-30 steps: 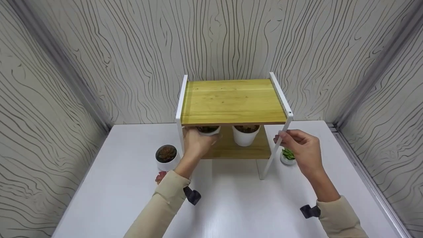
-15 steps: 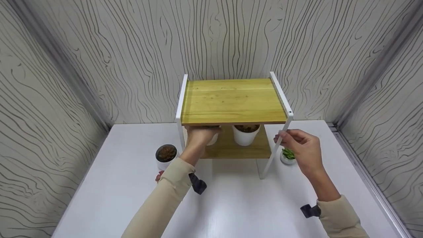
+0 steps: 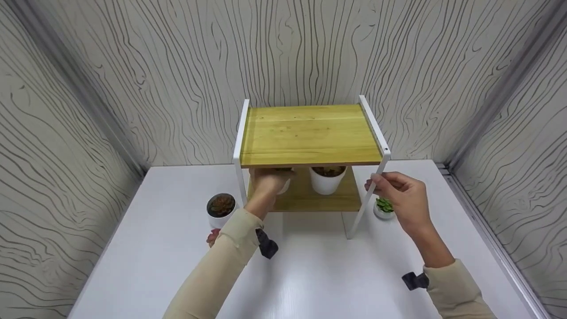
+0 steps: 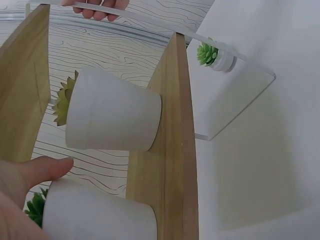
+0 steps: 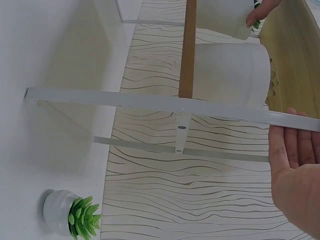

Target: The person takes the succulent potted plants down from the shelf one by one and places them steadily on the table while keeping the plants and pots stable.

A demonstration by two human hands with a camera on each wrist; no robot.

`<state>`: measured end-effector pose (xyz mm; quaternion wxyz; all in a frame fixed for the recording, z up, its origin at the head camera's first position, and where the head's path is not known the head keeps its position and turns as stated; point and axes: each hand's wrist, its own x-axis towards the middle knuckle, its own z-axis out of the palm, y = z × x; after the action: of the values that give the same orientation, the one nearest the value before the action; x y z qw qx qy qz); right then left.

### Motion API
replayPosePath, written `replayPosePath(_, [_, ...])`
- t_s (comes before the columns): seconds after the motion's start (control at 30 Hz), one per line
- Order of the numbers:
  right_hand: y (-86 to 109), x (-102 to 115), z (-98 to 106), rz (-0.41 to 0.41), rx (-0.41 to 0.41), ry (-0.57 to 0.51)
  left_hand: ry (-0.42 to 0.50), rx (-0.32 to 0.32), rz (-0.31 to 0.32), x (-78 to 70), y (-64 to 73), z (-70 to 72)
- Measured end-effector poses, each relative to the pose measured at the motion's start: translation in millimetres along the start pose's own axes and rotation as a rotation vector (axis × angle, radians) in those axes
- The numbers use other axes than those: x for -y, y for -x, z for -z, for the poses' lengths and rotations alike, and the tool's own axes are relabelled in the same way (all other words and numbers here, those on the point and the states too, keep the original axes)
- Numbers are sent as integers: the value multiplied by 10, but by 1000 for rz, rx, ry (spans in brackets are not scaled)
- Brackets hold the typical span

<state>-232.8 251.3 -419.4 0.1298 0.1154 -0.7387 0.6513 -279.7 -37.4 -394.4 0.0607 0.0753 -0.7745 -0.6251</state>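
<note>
A two-tier wooden shelf [image 3: 310,135] with a white metal frame stands on the white table. My left hand [image 3: 268,181] reaches in under its top board and holds a white potted succulent [image 4: 100,212] at the left of the lower board. The thumb [image 4: 47,169] lies against the pot near its rim; the other fingers are hidden. Beside it on that board, a second white potted succulent [image 3: 327,181] stands upright, apart from the hand. My right hand [image 3: 405,201] pinches the shelf's front right leg [image 3: 367,201] between thumb and fingers.
Left of the shelf, a white pot with a dark reddish succulent [image 3: 222,206] stands on the table [image 3: 168,248]. A red plant [image 3: 213,235] is partly hidden by my left sleeve. On the right sits a small green succulent [image 3: 384,206]. Patterned walls enclose the table.
Over the first half second my left hand moved forward and slightly right, over the left pot, now covering more of it. Since then it stays about there. My right hand keeps its hold.
</note>
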Motion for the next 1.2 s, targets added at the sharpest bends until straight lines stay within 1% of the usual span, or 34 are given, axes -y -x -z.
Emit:
replayPosePath(0.03, [-1, 0, -2, -2, -1, 1, -153, -46, -28, 20, -8, 3])
replayPosePath(0.07, [-1, -1, -5, -5, -1, 3, -123, -54, -24, 32, -10, 0])
replayPosePath(0.1, [-2, -3, -6, -7, -1, 5, -109, -81, -33, 45, -8, -5])
replayPosePath(0.13, [-1, -3, -7, -11, -2, 7, -62, -85, -37, 58, -10, -12])
replayPosePath(0.23, [-1, -7, -5, -16, -7, 5, -31, -108, -45, 83, -2, -25])
replayPosePath(0.27, [0, -8, -4, -16, -7, 5, -37, -111, -43, 87, 0, -26])
replayPosePath(0.3, [0, -8, -4, -17, -7, 4, -73, -110, -45, 87, -2, -25])
replayPosePath(0.37, [0, -6, -3, -19, -6, 4, -131, -97, -31, 86, -10, -23])
replayPosePath(0.5, [4, 1, -1, -22, -9, 13, -160, -88, -18, 99, -22, -23])
replayPosePath(0.6, [8, 3, 3, -21, -7, 22, -133, -81, -2, 107, -26, -25])
replayPosePath(0.7, [8, 1, 3, -20, 0, 24, -193, -69, -3, 103, -27, -19])
replayPosePath(0.73, [8, 0, 3, -20, 0, 23, -215, -54, -7, 104, -33, -19])
replayPosePath(0.8, [6, -3, 3, -15, 3, 18, -272, -68, -15, 109, -28, -14])
replayPosePath(0.83, [4, -4, 2, -11, 3, 7, -278, -73, -26, 114, -28, -11])
replayPosePath(0.97, [-1, -12, -2, 5, 3, -28, -203, -124, -52, 145, -3, -9])
replayPosePath(1.03, [-3, -16, -5, 9, -2, -40, -175, -126, -73, 163, 2, -13])
replayPosePath(1.13, [-2, -13, -7, 11, -6, -33, -201, -127, -96, 173, 4, -22])
replayPosePath(1.17, [-1, -11, -7, 12, -6, -31, -229, -130, -101, 173, 4, -25])
replayPosePath(1.2, [0, -8, -7, 12, -5, -31, -241, -144, -106, 175, 5, -28])
